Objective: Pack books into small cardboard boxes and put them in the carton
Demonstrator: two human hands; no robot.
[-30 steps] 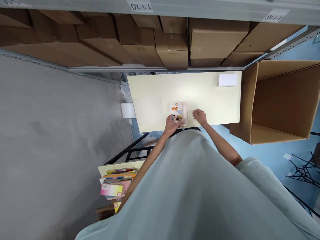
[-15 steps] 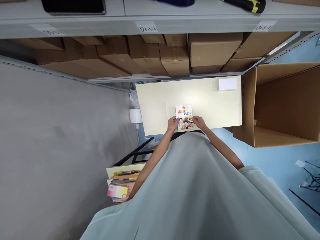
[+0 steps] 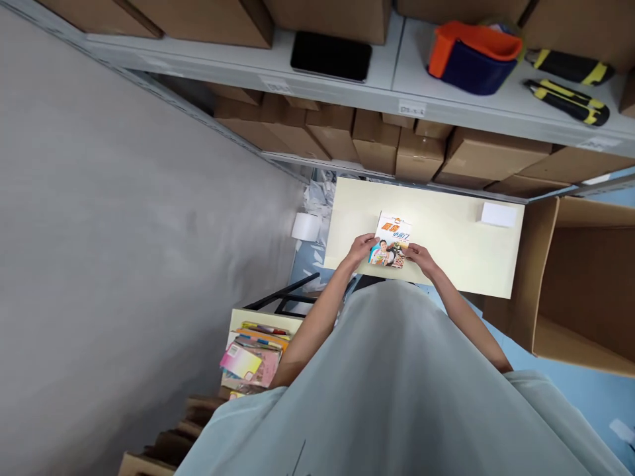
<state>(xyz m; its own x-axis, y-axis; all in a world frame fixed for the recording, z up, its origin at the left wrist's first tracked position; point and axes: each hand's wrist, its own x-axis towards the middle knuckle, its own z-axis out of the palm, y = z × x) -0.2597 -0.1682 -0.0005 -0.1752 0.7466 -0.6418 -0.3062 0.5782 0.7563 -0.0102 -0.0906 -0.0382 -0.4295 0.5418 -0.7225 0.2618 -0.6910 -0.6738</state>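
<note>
A small book (image 3: 391,243) with a white cover, orange and blue lettering and pictures of a person and food is at the near edge of a cream tabletop (image 3: 461,254). Its left edge is pinched in my left hand (image 3: 363,248), the thumb over the cover. At the right edge, my right hand (image 3: 421,256) grips it the same way, fingers partly hidden. Whether the book rests on the tabletop or is slightly raised, I cannot tell.
A white box (image 3: 498,215) sits at the tabletop's right end, beside a large open carton (image 3: 540,277). Shelves ahead hold cardboard boxes, a phone (image 3: 331,56), a tape dispenser (image 3: 473,58) and cutters (image 3: 568,102). Booklets (image 3: 253,354) lie stacked at lower left; a white roll (image 3: 306,227) stands left.
The camera view has swung, bringing more of the upper shelf into sight. Both hands still hold the book, which looks slightly more tilted.
</note>
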